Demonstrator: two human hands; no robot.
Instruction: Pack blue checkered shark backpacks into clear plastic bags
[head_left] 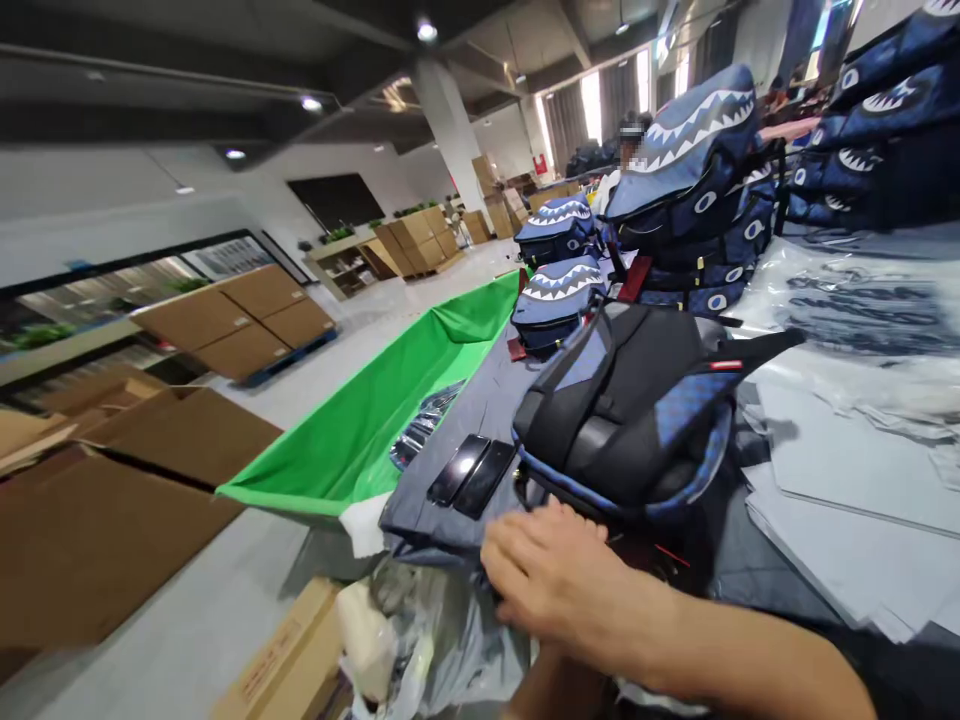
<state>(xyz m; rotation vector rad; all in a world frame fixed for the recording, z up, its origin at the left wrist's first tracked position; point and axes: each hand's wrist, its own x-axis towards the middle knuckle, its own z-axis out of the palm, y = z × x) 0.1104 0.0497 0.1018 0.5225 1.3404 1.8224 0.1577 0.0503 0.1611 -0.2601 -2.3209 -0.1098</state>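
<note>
A black backpack (622,400) with blue checked trim lies on the table with its padded back and straps facing up. At the table's near edge, just in front of the backpack, my right hand (551,570) is closed with its fingers curled. Whatever it grips is hidden. My left forearm (559,685) comes up beneath the right one, and the left hand is mostly covered by it, so its fingers cannot be made out. Two dark phones (472,472) lie side by side on the grey cloth (420,520), left of the backpack.
Blue shark-face backpacks (690,150) stand stacked behind, with more at far right. White sheets (862,480) and clear plastic bags (862,310) lie on the right. A green fabric bin (337,440) holds a plastic-wrapped item. Cardboard boxes (112,540) stand at left; plastic bags (420,640) hang below the edge.
</note>
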